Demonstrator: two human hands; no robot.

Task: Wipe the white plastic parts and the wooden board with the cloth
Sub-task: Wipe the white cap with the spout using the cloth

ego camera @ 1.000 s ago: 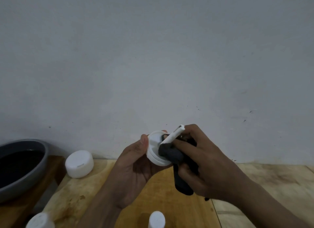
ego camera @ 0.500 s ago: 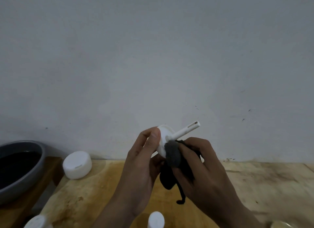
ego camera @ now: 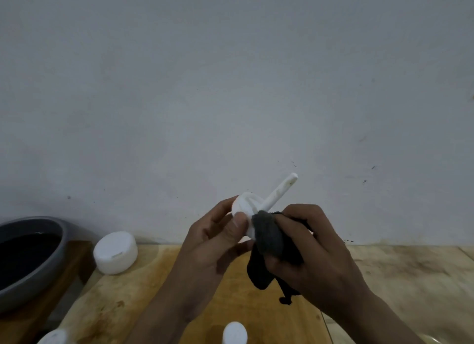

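A white plastic part [ego camera: 245,210] is held up a little below the middle of the frame. It is made of a round disc and a thin stick [ego camera: 280,189] that points up and to the right. The disc is pinched at its edge by the left hand [ego camera: 213,243]: the thumb is laid on the near side and the fingers are curled round the back. A dark grey cloth [ego camera: 269,238] is pressed on the disc, right where the stick begins. The cloth is gripped by the right hand [ego camera: 315,256], with the fingers curled round it, and a loose end is left hanging down under the hand. Both hands are held in the air over the wooden board [ego camera: 143,287].

The board is spread across the lower part of the frame. A round white cap [ego camera: 115,252] is set on its far left corner, close to the wall [ego camera: 230,87]. Two more white pieces [ego camera: 234,333] [ego camera: 55,338] are cut off by the bottom edge, so their shape cannot be told.

A grey bowl [ego camera: 38,279] is seen at the left edge, on a darker piece of wood. Its inside looks dark, and what is in it cannot be told. A paler wooden top [ego camera: 410,274] is seen at the lower right, beside the board. The upper part of the frame is filled by the plain pale wall.
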